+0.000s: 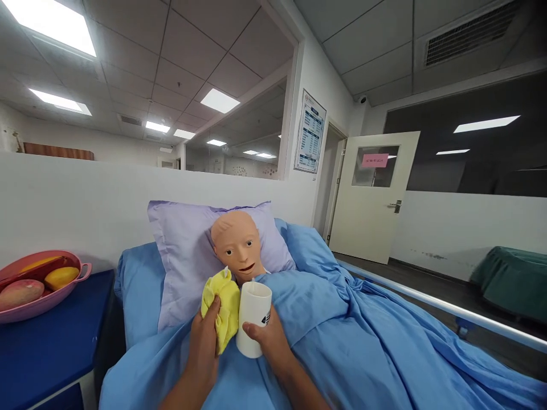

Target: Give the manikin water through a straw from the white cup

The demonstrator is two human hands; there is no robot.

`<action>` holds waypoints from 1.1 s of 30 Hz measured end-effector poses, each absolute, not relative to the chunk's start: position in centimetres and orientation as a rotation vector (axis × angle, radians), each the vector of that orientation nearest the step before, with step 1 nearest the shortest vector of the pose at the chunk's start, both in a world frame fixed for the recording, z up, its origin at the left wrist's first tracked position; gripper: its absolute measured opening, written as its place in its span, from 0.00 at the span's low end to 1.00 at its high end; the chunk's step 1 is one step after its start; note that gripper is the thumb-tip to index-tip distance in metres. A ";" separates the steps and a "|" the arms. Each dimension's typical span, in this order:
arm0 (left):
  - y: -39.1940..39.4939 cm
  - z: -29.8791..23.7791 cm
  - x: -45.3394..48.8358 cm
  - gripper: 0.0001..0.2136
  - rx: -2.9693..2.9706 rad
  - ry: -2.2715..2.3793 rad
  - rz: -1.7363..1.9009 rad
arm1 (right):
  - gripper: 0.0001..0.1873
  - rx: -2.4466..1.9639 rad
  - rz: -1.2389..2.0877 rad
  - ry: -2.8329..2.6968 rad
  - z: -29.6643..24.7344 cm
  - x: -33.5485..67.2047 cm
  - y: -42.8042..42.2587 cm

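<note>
My left hand [204, 347] is closed around a crumpled yellow cloth [223, 307], held up just below the chin of a training manikin [238, 245]. My right hand [269, 339] grips a white mug [253, 324] right beside the cloth, near the manikin's mouth. The manikin lies in a bed with its head on a lilac pillow [183, 250] and a blue blanket [342, 336] drawn up to its neck.
A blue bedside cabinet [47, 347] on the left carries a pink bowl [40, 304] of fruit. A metal bed rail [448, 307] runs along the right side. A cream door [371, 199] stands open behind, and a green-covered bed [513, 279] sits at far right.
</note>
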State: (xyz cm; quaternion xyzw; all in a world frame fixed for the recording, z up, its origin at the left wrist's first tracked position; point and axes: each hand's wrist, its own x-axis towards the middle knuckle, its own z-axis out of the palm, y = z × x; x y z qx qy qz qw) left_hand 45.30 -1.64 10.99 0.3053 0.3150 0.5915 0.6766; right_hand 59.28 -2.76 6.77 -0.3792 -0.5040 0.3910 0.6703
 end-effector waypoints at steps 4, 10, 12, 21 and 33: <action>-1.0 10.6 45.6 0.15 1.098 0.877 1.586 | 0.33 -0.885 0.692 -1.032 6.0 59.5 -2.8; 2.1 12.6 47.7 0.17 2.108 0.303 1.651 | 0.37 -0.663 0.673 -0.751 6.3 59.6 -2.3; 3.2 13.9 48.6 0.16 2.326 0.212 1.581 | 0.37 -0.594 0.685 -0.710 6.6 59.6 -2.3; 5.9 14.5 50.0 0.13 2.157 0.215 1.346 | 0.35 -0.614 0.645 -0.687 7.3 59.4 -1.6; 6.1 12.0 46.0 0.13 2.166 0.337 1.232 | 0.42 -0.584 0.759 -0.647 7.0 59.0 -2.4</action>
